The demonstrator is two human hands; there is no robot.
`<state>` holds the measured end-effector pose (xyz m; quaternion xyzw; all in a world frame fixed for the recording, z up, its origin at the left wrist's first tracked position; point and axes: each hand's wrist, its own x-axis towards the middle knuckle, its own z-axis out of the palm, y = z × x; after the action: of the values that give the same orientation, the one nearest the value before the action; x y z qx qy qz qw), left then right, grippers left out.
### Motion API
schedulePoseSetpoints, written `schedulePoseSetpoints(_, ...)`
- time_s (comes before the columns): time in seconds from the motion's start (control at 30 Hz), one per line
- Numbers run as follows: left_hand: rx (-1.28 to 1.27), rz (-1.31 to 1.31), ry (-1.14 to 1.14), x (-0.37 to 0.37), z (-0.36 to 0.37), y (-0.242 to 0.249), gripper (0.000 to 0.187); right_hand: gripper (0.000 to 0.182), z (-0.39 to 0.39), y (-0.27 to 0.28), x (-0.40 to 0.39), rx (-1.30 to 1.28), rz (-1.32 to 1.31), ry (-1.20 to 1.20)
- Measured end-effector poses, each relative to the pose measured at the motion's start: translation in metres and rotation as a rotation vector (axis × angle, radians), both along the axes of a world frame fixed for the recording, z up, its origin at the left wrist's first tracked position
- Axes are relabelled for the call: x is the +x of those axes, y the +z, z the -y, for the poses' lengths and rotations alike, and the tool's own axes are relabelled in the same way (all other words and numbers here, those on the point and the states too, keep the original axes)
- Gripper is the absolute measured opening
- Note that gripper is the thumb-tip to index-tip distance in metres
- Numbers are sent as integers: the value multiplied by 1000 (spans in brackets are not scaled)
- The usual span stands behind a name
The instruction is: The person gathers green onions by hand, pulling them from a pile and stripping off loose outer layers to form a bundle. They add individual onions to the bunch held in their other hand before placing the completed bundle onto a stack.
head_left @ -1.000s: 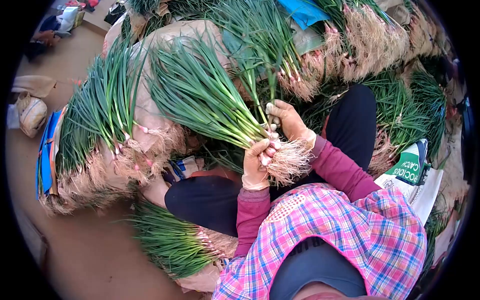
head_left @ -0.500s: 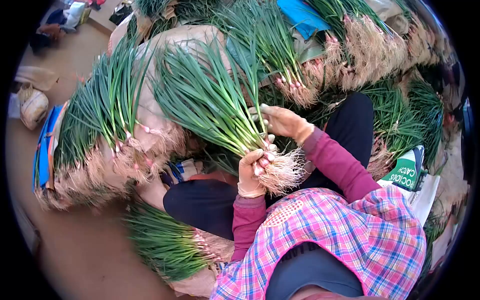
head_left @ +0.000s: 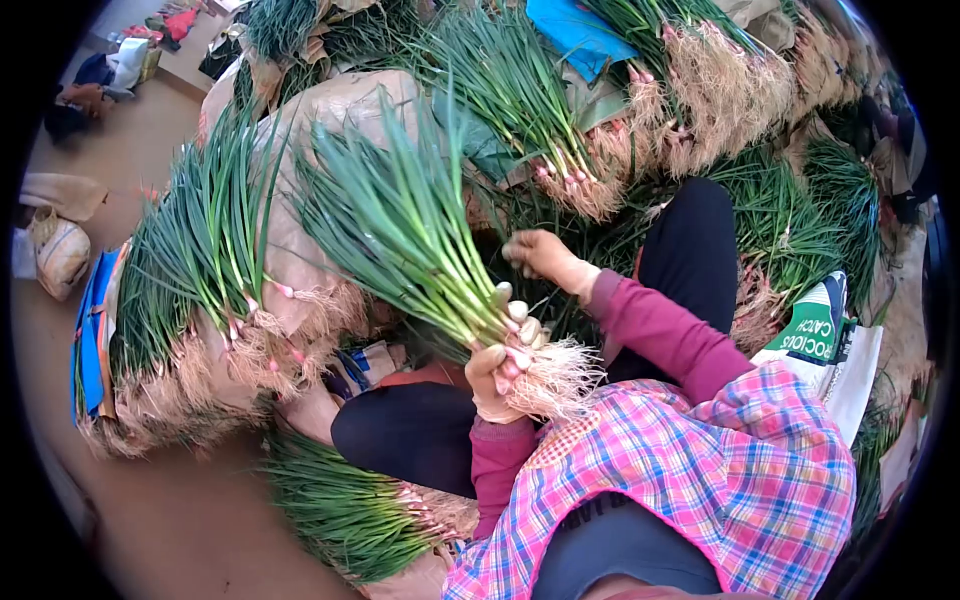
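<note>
1. One head-worn camera gives the whole view, facing forward and steeply down over the wearer's plaid apron (head_left: 660,450).
2. The apron is nearest, filling the bottom right; the left hand (head_left: 488,372), right hand (head_left: 552,262) and green bunch (head_left: 455,260) sit at arm's reach, mid-view.
3. Beyond, it looks across the pale sheet (head_left: 365,92) to its far edge.
4. The floor (head_left: 180,510) runs down the left side, farthest at upper left.
5. The wide, round field blackens at the corners.

floor: brown, bare at left (head_left: 230,530) | clutter: upper left (head_left: 125,65) | light: soft, even
</note>
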<state>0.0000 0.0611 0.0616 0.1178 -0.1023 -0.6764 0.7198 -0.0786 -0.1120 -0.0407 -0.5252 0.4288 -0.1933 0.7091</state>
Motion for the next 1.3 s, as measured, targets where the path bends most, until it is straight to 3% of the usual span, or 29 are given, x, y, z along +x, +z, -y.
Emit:
schedulePoseSetpoints(0.03,28,49,39,1,1,3,82,33,3,-6,-10,-372,-226,50)
schedulePoseSetpoints(0.07,59,92,80,2,3,9,83,38,13,3,-27,-777,-455,-103)
schedulePoseSetpoints(0.13,52,118,93,6,7,-4,79,35,46,42,-61,-804,-660,-427)
schedulePoseSetpoints(0.17,55,134,87,7,7,-14,76,34,66,30,-75,-1191,-1069,-460)
schedulePoseSetpoints(0.27,41,52,15,6,16,-30,64,42,105,1,-113,-333,-465,-204)
schedulePoseSetpoints(0.3,28,55,13,6,20,-27,64,42,108,-12,-116,-593,-469,-299)
schedulePoseSetpoints(0.33,59,74,12,5,21,-24,63,32,66,71,-101,-325,-114,-465)
schedulePoseSetpoints(0.4,123,40,4,3,18,-28,62,27,54,71,-99,-693,-8,-560)
schedulePoseSetpoints(0.47,119,106,20,0,23,-36,60,24,34,83,-96,-669,-209,-487)
schedulePoseSetpoints(0.5,113,119,10,-2,25,-35,57,22,36,64,-90,-341,88,-429)
schedulePoseSetpoints(0.53,108,126,6,-5,27,-33,57,21,26,46,-87,-515,-48,-418)
schedulePoseSetpoints(0.57,140,130,37,-7,31,-29,55,21,1,64,-83,-698,-218,-288)
schedulePoseSetpoints(0.6,186,127,75,-10,29,-28,53,20,-20,68,-78,-678,-164,-135)
schedulePoseSetpoints(0.67,186,217,-231,23,22,-47,54,19,-45,60,-73,-865,-257,253)
schedulePoseSetpoints(0.73,230,171,-49,5,24,-46,53,20,-38,66,-83,-575,-77,283)
schedulePoseSetpoints(0.77,224,203,-57,8,23,-48,54,20,-30,64,-87,-612,57,191)
schedulePoseSetpoints(0.8,221,235,-65,8,25,-38,54,25,-22,58,-81,-329,333,-51)
schedulePoseSetpoints(0.87,300,250,60,-3,23,-34,56,37,6,60,-82,-587,-56,-215)
schedulePoseSetpoints(0.93,197,129,-85,5,22,-44,58,47,26,44,-57,-713,56,-231)
schedulePoseSetpoints(0.97,182,112,-91,3,24,-38,57,52,28,46,-46,-390,167,-96)
schedulePoseSetpoints(1.0,282,161,51,-7,25,-25,53,43,29,48,-40,-187,209,46)
schedulePoseSetpoints(1.07,229,9,-102,5,21,-31,42,34,21,47,-27,-43,380,260)
schedulePoseSetpoints(1.13,214,91,-106,27,9,-72,38,26,-1,55,-24,80,496,409)
schedulePoseSetpoints(1.17,200,168,-130,32,1,-86,34,24,-9,50,-23,-10,475,413)
schedulePoseSetpoints(1.2,324,210,-92,26,4,-63,30,21,-18,47,-23,-121,419,326)
schedulePoseSetpoints(1.27,341,233,-51,19,9,-54,33,22,-22,51,-29,-643,122,204)
schedulePoseSetpoints(1.3,224,120,-163,26,10,-52,37,23,-13,61,-39,-1265,-178,205)
